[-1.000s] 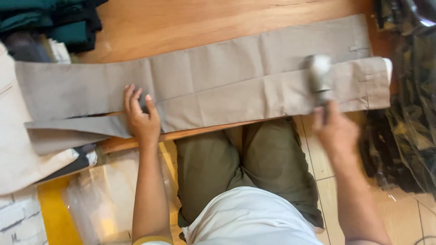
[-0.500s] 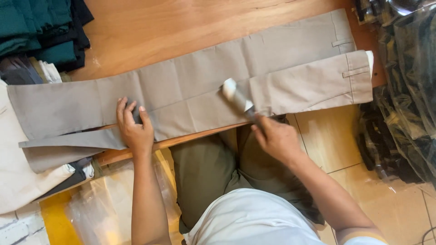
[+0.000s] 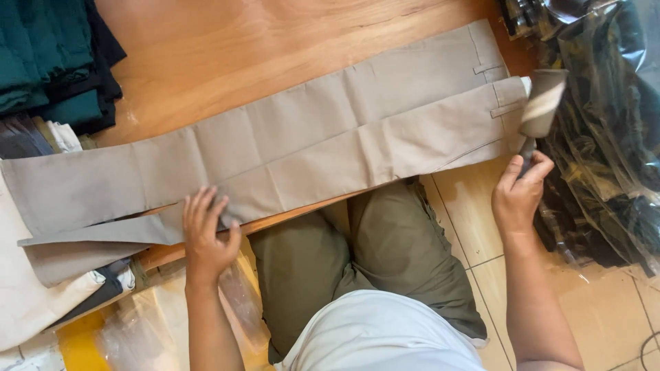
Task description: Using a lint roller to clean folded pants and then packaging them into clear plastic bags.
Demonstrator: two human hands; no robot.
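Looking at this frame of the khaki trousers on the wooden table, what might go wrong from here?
1. The khaki trousers overhang the wooden table edge on the near side; only the left hand pins them, so they might slide off.
2. The right hand holds the brush at the waistband end beside crinkled plastic bags; it could snag them.

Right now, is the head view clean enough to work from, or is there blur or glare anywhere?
Head view: the khaki trousers and left hand are sharp and evenly lit; the brush-like tool held by the right hand is smeared by motion blur; the clear plastic bags at right throw bright glare; a soft sheen sits on the wooden table.
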